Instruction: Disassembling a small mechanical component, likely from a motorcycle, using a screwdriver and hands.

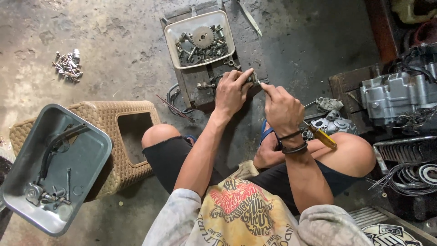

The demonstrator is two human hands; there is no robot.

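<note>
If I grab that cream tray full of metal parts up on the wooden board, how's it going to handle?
The cream tray is probably heavy for its size: a sprocket and bolts fill it. The loose parts would likely slide and rattle if it tilts. It looks like thin plastic, so it may flex when lifted by one edge.

No packages, signs or screens were in view. The only label-like thing was a round black-and-white printed emblem (386, 234) at the lower right corner of the frame, lying on a dark flat surface and partly cut off by the edge.
</note>
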